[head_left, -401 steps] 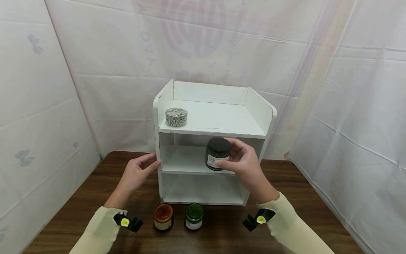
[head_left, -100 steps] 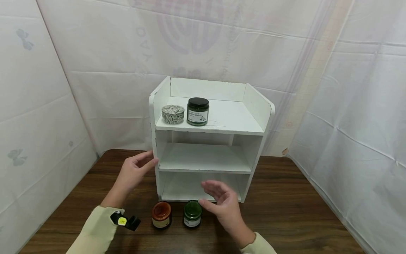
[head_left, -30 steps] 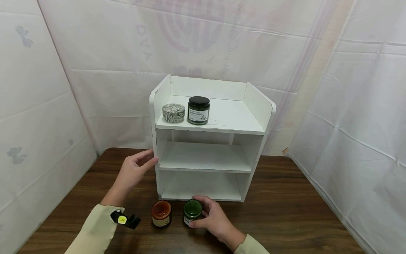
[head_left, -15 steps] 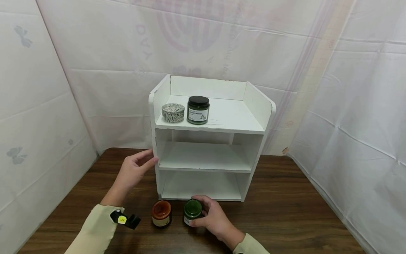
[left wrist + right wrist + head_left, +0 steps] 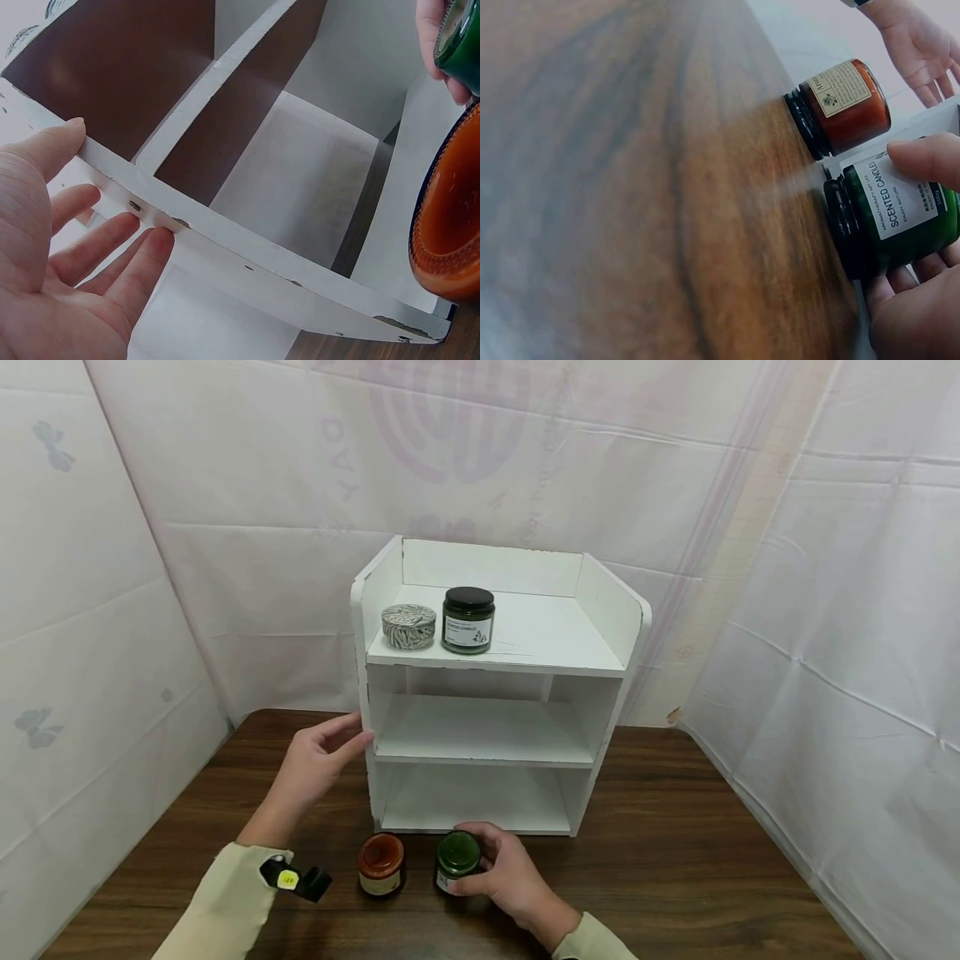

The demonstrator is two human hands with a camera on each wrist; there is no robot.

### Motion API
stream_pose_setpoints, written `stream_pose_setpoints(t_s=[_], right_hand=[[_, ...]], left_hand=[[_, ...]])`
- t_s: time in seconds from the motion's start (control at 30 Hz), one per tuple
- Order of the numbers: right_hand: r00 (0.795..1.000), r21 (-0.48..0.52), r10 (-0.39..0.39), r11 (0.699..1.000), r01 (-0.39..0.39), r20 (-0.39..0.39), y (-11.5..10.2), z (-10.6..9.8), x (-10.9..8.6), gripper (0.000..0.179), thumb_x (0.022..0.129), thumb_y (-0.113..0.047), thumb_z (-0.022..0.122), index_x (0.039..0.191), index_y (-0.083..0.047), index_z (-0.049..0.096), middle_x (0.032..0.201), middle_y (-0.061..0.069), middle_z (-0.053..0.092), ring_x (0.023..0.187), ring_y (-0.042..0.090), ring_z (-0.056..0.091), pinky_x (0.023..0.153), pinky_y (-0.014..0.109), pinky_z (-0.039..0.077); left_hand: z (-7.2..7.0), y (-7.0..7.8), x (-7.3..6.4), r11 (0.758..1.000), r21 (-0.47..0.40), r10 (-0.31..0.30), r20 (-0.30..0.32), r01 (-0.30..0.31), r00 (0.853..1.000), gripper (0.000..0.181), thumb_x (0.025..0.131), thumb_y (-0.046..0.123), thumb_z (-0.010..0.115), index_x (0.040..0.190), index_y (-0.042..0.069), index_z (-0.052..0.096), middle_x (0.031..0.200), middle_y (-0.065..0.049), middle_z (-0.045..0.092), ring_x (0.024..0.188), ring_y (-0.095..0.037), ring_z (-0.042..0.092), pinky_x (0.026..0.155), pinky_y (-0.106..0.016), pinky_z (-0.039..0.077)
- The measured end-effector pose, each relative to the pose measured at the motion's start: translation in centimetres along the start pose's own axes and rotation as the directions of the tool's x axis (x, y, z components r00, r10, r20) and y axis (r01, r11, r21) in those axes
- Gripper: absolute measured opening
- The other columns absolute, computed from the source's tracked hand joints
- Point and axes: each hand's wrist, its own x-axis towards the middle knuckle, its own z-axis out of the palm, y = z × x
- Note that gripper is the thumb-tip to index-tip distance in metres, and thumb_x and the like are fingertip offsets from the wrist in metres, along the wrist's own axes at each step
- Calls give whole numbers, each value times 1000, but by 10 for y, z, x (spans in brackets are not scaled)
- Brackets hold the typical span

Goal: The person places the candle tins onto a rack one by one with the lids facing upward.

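My right hand [image 5: 512, 878] grips a green glass scented candle jar [image 5: 457, 853], thumb over its white label and fingers behind. The jar is upside down, its black lid [image 5: 847, 229] toward the wooden table. Left of it, an amber candle jar [image 5: 382, 865] with a cream label stands inverted too. My left hand [image 5: 318, 762] touches the left side panel of a white shelf unit [image 5: 483, 727], thumb at the front edge and loose fingers along the outer face [image 5: 225, 251].
On the top shelf sit a round leaf-patterned tin [image 5: 408, 627] and a dark green candle jar [image 5: 468, 620] with a black lid, side by side. White sheeting [image 5: 262, 610] hangs around the brown table [image 5: 675, 860].
The dark green jar, earlier in my right hand, now stands on the top shelf beside the tin. My right hand came down and took hold of the inverted green jar, which shifted slightly right.
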Motion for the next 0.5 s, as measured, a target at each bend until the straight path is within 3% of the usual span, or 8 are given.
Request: stream_pose_setpoints(t_s=[0.23,0.5], right_hand=[[1000,16,-2,1000,2,8,-4,-2,-2,75,74,8,84,141,7,52,132,15,66,116,18,63,96,21,52],[1000,33,-12,999,12,19,-5,-4,-2,75,74,6,85,140,9,51,132,14,66,117,16,64,97,21,52]], left_hand=[[0,0,0,1000,5,-18,1,18,1000,60,99,44,68,148,12,56,143,-13,62,117,-11,62,87,-12,50],[0,0,0,1000,-1,-14,2,14,1000,60,99,44,68,148,11,56,143,-13,62,110,3,60,87,-12,50]])
